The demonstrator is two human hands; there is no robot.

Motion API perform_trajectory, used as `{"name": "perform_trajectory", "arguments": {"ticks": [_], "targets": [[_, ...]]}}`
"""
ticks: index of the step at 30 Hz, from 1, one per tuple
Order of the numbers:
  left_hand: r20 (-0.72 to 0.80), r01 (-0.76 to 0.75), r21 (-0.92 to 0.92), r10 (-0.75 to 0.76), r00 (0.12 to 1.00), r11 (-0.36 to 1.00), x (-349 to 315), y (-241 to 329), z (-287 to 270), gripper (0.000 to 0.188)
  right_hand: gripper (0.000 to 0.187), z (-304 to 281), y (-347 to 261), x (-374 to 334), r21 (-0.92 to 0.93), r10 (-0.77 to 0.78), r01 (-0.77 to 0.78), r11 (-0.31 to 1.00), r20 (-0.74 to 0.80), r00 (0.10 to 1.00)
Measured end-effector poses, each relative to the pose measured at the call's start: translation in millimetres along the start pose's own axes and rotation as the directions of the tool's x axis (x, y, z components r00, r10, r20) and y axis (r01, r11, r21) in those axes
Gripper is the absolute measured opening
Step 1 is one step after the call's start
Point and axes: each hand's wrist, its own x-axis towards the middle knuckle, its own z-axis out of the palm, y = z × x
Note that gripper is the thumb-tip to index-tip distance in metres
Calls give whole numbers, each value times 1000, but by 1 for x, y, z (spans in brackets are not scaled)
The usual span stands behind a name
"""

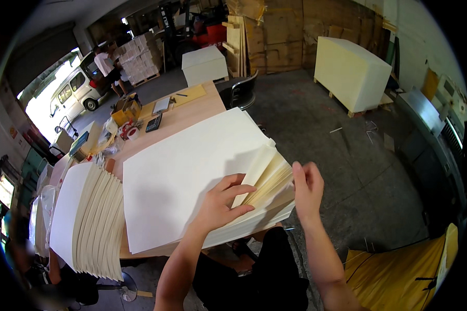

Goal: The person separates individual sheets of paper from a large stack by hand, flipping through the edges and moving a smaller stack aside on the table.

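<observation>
Paper stacks (187,171), two, on one wooden table (189,111); two pale blocks (350,78) about the workshop floor (371,160). Left hand (222,205) clasps curled sheets (270,179); right hand (308,189), I can't tell.

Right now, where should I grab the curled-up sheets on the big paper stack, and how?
Probably pinch the curled-up sheets by their fanned edges at the near-right corner of the paper stack, coming from the right. Those edges stand lifted and spread apart, while the rest of the top looks flat. The right hand is on that side.
</observation>
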Motion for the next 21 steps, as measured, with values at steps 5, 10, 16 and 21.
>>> {"name": "perform_trajectory", "arguments": {"ticks": [5,10,16,21], "targets": [[2,-10,12,10,1000,1000,0,-1,1,48,21,-12,15,-26,-328,-566,696,639,412,714],[170,-264,409,212,962,873,4,19,1,49,34,-7,31,-38,-250,-366,630,735,637,679],[236,-299,560,197,952,773,4,13,7,61,38,-6,31,-38,-244,-339,597,764,636,693],[218,-223,518,124,968,826,12,7,6,61,28,-6,21,-32,-214,-271,512,832,648,712]]}}
